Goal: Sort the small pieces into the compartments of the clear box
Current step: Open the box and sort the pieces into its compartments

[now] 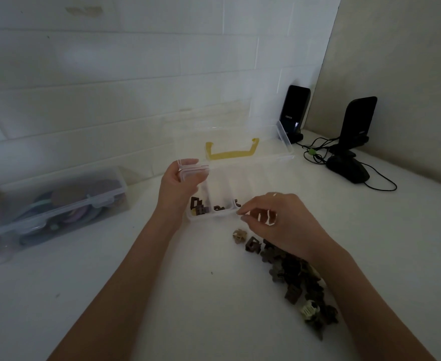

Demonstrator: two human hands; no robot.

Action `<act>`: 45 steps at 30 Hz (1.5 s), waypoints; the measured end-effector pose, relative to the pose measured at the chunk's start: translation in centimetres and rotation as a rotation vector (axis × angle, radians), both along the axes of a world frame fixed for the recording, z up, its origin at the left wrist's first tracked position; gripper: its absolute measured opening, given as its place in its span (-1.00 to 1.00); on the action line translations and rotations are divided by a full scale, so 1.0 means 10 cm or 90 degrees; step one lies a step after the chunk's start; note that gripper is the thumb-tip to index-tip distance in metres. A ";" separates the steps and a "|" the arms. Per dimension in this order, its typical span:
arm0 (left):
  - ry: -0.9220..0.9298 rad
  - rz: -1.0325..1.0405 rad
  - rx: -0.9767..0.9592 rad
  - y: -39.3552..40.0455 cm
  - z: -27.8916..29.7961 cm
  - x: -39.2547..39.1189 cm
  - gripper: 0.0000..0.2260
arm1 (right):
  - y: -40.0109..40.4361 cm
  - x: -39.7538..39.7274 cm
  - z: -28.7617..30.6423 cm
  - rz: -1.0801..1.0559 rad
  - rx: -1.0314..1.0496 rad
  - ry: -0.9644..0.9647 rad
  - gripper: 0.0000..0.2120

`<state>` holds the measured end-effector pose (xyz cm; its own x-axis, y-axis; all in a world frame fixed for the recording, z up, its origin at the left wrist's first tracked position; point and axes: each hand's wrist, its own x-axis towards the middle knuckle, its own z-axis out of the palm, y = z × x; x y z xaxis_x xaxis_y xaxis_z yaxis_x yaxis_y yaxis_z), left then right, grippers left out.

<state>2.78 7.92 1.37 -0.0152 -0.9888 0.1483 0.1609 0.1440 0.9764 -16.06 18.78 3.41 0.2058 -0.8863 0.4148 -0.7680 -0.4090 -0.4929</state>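
The clear box (240, 175) stands on the white table with its lid raised and a yellow handle (231, 153) showing through. My left hand (179, 186) grips the box's left corner at the lid hinge. A few dark brown pieces (199, 207) lie in the nearest left compartments. My right hand (276, 221) hovers at the box's front rim with fingers curled; whether it holds a piece cannot be told. A heap of small brown and tan pieces (297, 280) lies on the table below my right wrist, with a tan piece (239, 235) at its left end.
A second clear box (58, 204) with flat coloured discs, lid shut, sits at the left. Two black speakers (294, 113) (357, 123) and a black mouse (348, 169) with cables stand at the back right corner. A tiled wall runs behind.
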 end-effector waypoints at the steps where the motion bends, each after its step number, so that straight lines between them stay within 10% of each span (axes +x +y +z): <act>1: -0.001 0.001 -0.001 0.00 0.00 0.00 -0.77 | 0.00 0.02 -0.02 0.009 0.014 0.023 -0.88; 28: 0.012 -0.001 0.001 -0.05 -0.05 0.00 -0.78 | -0.01 0.14 -0.11 0.022 0.118 0.040 -0.87; 45: 0.012 -0.077 -0.052 -0.04 -0.02 0.05 -0.69 | -0.02 -0.02 0.00 -0.095 -0.170 -0.076 -0.85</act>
